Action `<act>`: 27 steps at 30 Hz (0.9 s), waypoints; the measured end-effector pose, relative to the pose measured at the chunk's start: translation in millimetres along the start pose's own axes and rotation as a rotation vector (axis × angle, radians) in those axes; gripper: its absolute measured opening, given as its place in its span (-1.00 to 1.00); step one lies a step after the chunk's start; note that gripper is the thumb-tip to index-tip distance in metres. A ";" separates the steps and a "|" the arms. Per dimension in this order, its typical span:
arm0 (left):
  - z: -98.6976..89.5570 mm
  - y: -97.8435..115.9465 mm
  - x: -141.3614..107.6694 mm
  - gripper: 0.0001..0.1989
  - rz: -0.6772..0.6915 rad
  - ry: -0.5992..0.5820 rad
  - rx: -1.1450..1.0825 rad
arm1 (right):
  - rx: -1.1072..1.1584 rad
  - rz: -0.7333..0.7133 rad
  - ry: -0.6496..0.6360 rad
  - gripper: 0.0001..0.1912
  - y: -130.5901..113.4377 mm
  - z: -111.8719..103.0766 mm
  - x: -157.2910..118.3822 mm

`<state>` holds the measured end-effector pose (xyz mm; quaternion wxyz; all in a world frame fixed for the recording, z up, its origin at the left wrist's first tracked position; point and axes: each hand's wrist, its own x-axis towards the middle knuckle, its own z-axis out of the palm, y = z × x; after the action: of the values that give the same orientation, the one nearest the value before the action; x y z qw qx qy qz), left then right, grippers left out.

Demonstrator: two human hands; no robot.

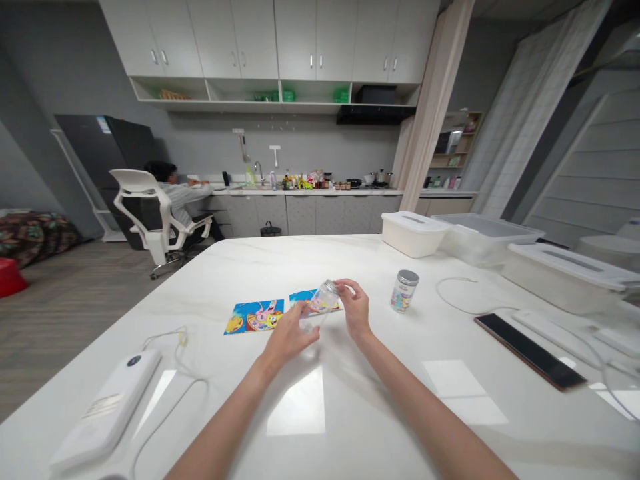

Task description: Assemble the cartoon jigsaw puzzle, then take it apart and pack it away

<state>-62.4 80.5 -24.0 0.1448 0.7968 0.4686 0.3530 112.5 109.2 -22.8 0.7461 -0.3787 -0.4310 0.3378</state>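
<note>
Now, a clear glass jar is held between the half-curled left hand and right hand, its long axis tilted from seven to one o'clock, upper end against the right.

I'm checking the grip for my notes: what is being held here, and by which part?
A clear jar, tilted, is held in both hands: the left hand is around its lower end, and the right hand has its fingers on its upper end.
</note>
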 end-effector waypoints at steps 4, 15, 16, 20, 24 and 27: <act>2.3 4.8 -3.2 -0.64 -0.011 -0.002 -0.091 | -0.015 -0.022 -0.037 -0.63 -2.9 -0.6 -0.5; -0.2 13.6 -3.7 -0.53 -0.022 0.007 -0.263 | 0.042 0.064 -0.209 -0.61 -11.0 -5.1 3.1; -0.6 12.4 -3.8 -0.50 -0.011 0.010 -0.266 | 0.053 0.066 -0.211 -0.62 -11.9 -5.5 3.0; 2.1 6.1 -4.3 -0.45 0.002 -0.043 -0.401 | 0.178 0.159 -0.209 -0.66 -16.3 -4.7 -0.5; 11.3 0.5 -3.9 -0.40 -0.081 -0.112 -0.627 | 0.297 0.256 -0.224 -0.65 -23.5 -0.7 -5.8; 16.3 -1.1 -3.5 -0.43 -0.109 -0.124 -0.731 | 0.314 0.287 -0.211 -0.63 -27.1 1.8 -7.7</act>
<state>-52.8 79.7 -37.7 0.4663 0.6864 0.3437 0.4398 112.5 90.2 -2.0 0.6911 -0.2780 -0.3907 0.5408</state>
